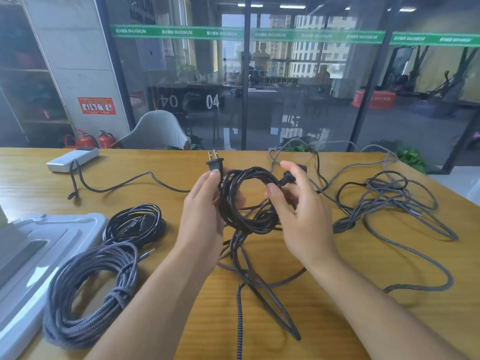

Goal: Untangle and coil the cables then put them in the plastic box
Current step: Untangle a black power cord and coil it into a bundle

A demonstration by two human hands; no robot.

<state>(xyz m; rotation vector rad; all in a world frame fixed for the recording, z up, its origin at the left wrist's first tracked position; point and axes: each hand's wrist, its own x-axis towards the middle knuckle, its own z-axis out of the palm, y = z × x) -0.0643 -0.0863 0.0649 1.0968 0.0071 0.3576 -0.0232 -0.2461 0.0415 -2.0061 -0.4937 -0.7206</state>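
Centrally, the left hand (205,211) and right hand (301,211) both curl around a coiled black power cable (249,201) above the bench (155,183), its 2-prong plug (215,162) upright. At lower left, 2 finished coils lie beside the plastic box (33,253); tangled grey cables (394,203) sprawl at right.

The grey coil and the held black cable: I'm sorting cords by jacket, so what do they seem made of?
Grey coil: apparently braided fabric sleeve, matte, with a visible woven texture. Black cable: probably smooth rubber or PVC, slightly glossy, no weave showing.
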